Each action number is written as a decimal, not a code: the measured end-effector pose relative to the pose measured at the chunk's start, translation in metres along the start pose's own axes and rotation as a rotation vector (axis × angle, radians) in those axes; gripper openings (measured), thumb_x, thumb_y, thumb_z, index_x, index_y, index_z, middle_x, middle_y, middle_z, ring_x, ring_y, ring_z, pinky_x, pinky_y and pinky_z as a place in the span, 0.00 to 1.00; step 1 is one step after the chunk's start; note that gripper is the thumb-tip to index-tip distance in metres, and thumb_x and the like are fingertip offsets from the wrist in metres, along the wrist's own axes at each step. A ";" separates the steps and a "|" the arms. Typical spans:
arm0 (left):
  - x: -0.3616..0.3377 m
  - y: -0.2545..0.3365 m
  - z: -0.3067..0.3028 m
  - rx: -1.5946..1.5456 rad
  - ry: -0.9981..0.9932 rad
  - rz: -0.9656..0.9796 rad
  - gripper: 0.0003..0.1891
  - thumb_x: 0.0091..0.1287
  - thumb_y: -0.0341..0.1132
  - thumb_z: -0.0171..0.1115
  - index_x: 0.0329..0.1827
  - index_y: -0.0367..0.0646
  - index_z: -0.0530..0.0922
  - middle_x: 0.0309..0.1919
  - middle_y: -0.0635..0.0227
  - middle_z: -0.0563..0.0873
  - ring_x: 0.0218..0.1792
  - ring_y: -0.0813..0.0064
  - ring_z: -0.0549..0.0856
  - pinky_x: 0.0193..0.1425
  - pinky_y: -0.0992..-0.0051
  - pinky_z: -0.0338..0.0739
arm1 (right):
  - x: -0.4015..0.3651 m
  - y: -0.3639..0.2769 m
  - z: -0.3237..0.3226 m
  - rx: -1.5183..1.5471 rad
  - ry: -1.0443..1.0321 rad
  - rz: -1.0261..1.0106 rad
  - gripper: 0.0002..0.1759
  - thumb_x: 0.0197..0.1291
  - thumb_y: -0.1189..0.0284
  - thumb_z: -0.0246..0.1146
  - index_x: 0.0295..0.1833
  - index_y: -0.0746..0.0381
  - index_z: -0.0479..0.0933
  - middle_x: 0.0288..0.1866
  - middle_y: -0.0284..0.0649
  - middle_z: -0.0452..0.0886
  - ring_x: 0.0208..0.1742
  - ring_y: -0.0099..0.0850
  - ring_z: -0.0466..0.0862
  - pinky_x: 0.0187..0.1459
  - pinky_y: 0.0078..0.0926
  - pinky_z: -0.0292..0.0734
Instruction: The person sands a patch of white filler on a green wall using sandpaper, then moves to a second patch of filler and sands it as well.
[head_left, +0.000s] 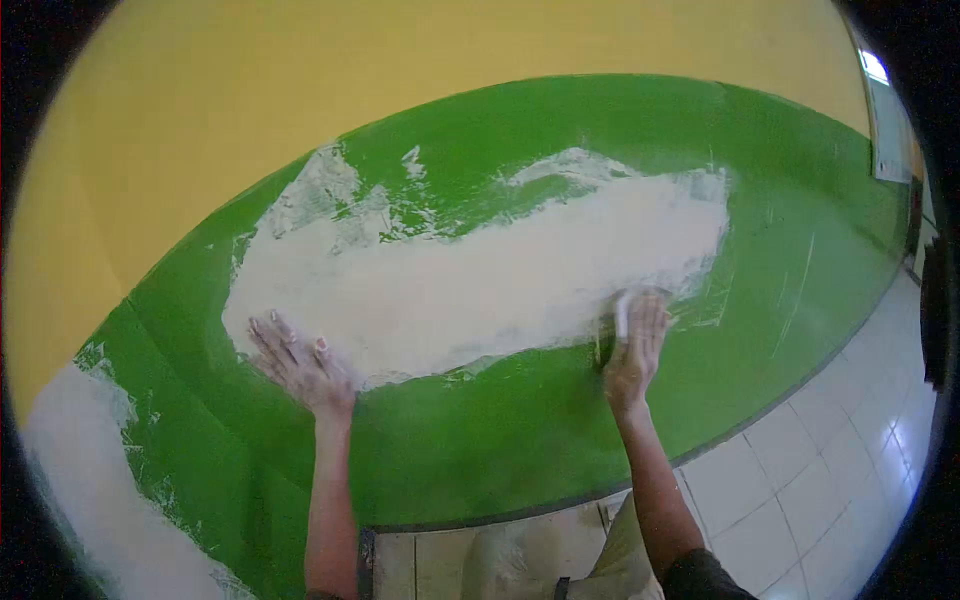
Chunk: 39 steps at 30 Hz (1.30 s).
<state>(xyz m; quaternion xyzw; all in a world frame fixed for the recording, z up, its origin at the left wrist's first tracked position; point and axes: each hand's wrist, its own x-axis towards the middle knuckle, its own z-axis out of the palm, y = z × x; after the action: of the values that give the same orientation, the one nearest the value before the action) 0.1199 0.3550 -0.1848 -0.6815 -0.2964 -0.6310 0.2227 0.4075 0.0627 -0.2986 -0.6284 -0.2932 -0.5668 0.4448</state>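
Note:
A large white patch of filler (450, 290) covers the middle of the green wall section (480, 440), its edges ragged and streaky. My left hand (305, 368) lies on the patch's lower left end, fingers spread and dusted white, holding nothing. Toward the patch's lower right edge, my right hand (632, 355) presses a pale flat piece (622, 316) against the wall. Most of that piece is hidden under my fingers, so its exact kind cannot be made out.
Yellow paint (500, 40) covers the wall above the curved green border. Another white patch (85, 440) is at the lower left. Pale floor tiles (800, 450) run along the wall's base on the right. My legs (540, 555) are close to the wall below.

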 end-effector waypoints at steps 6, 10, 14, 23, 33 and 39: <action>0.000 0.034 0.001 -0.035 -0.026 0.078 0.35 0.80 0.58 0.34 0.83 0.47 0.57 0.83 0.50 0.52 0.84 0.51 0.49 0.83 0.44 0.36 | -0.043 -0.179 0.061 0.279 -0.119 0.007 0.26 0.72 0.75 0.50 0.73 0.65 0.70 0.81 0.46 0.64 0.84 0.42 0.57 0.83 0.51 0.42; 0.001 0.023 -0.003 0.022 -0.048 0.155 0.34 0.81 0.58 0.33 0.83 0.47 0.58 0.82 0.49 0.54 0.83 0.48 0.50 0.83 0.44 0.37 | -0.037 -0.176 0.047 0.416 -0.398 -0.305 0.26 0.68 0.77 0.54 0.72 0.65 0.72 0.81 0.42 0.65 0.84 0.37 0.59 0.83 0.50 0.45; -0.002 0.025 -0.001 0.008 -0.048 0.159 0.34 0.81 0.57 0.34 0.83 0.47 0.58 0.82 0.48 0.54 0.83 0.47 0.51 0.83 0.44 0.37 | -0.038 -0.047 0.027 0.161 -0.256 -0.187 0.27 0.71 0.78 0.53 0.74 0.62 0.69 0.80 0.48 0.64 0.83 0.45 0.59 0.83 0.50 0.44; -0.015 0.059 -0.001 -0.019 -0.042 0.135 0.33 0.81 0.55 0.33 0.82 0.45 0.60 0.82 0.47 0.54 0.83 0.46 0.51 0.83 0.44 0.38 | -0.031 -0.165 0.039 0.405 -0.343 -0.153 0.28 0.66 0.77 0.55 0.72 0.62 0.73 0.78 0.48 0.68 0.83 0.40 0.61 0.82 0.49 0.52; 0.005 0.148 0.009 -0.128 0.056 -0.008 0.34 0.80 0.54 0.36 0.84 0.47 0.53 0.84 0.60 0.52 0.84 0.58 0.48 0.84 0.45 0.34 | 0.055 0.086 -0.022 -0.029 0.131 0.091 0.23 0.77 0.74 0.46 0.73 0.67 0.70 0.75 0.55 0.70 0.78 0.48 0.67 0.80 0.46 0.57; 0.002 0.285 0.005 -0.247 -0.163 0.380 0.34 0.76 0.52 0.47 0.84 0.56 0.56 0.85 0.67 0.52 0.84 0.62 0.49 0.84 0.43 0.31 | 0.011 0.129 -0.107 0.067 0.210 0.664 0.23 0.80 0.71 0.47 0.75 0.63 0.69 0.76 0.47 0.72 0.74 0.37 0.74 0.72 0.34 0.69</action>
<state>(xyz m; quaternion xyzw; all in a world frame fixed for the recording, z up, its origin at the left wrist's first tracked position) 0.3187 0.1516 -0.1637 -0.7956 -0.1005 -0.5522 0.2280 0.4740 -0.0897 -0.3208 -0.6128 -0.0441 -0.4427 0.6531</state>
